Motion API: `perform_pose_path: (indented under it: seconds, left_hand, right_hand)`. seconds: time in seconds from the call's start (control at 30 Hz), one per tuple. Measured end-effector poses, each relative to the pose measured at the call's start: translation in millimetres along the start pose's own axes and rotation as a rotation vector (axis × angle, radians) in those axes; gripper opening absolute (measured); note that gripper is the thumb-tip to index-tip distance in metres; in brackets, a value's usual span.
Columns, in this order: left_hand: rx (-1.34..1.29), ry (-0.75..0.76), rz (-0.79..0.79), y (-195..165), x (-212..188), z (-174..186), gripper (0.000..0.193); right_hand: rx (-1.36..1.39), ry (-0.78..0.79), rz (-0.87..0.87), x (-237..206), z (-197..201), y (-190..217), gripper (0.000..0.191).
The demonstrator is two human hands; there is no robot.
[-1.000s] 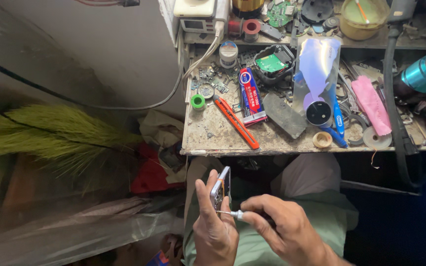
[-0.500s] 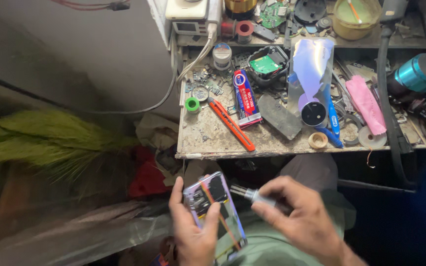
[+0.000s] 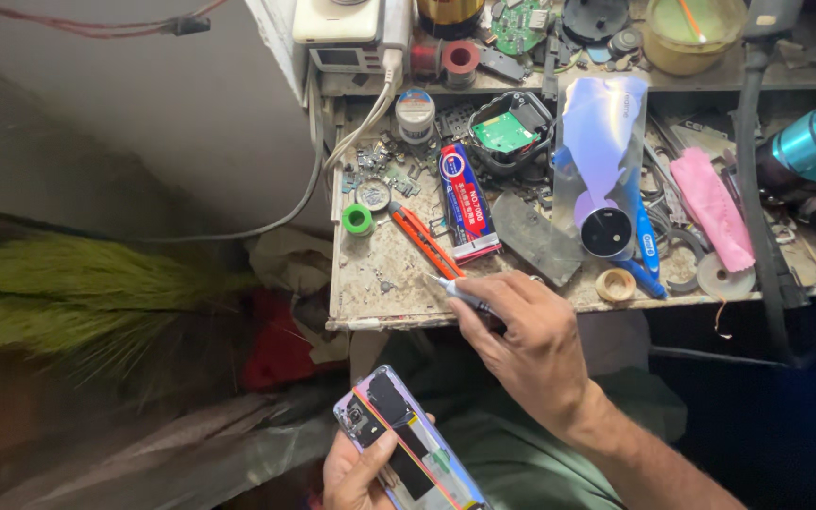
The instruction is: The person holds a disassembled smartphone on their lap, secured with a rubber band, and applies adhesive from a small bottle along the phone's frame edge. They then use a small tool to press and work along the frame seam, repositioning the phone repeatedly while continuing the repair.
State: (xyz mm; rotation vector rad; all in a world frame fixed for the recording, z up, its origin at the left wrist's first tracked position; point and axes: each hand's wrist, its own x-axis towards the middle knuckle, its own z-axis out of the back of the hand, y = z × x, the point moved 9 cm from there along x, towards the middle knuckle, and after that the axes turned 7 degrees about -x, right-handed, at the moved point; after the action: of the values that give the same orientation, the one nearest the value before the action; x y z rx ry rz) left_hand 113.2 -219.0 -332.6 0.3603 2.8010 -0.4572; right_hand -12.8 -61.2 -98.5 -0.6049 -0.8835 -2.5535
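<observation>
A: Phone (image 3: 408, 444), back off, bottom centre of frame, face down in left hand (image 3: 356, 472), fingers wrapped round its edge.

B: Right hand (image 3: 526, 345)?

A: Pinching small screwdriver (image 3: 460, 293), tip over surface (image 3: 380, 274) edge, lower centre, near orange cutter (image 3: 424, 239). Advice: keep phone level, seat tip square before turning.

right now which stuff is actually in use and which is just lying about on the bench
In use:
- opened phone, back off, held in the left hand
- small screwdriver, held in the right hand over the bench edge

Lying about:
- orange utility knife
- glue tube
- green tape roll
- pink cloth
- shiny phone back cover
</observation>
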Motion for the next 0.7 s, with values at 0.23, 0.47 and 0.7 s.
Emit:
perform_pose_path:
  seconds: [0.23,0.47,0.7]
  left_hand:
    - [0.015,-0.062,-0.045,0,6,6,0.058]
    - [0.112,0.076,-0.16,-5,5,-32,0.057]
    - [0.35,-0.031,-0.38,-11,-19,-67,0.085]
  right_hand:
    - [0.019,0.013,-0.016,-5,-11,-7,0.02]
    - [0.029,-0.023,-0.036,-13,5,-8,0.02]
    - [0.166,0.109,-0.281,-69,30,-24,0.024]
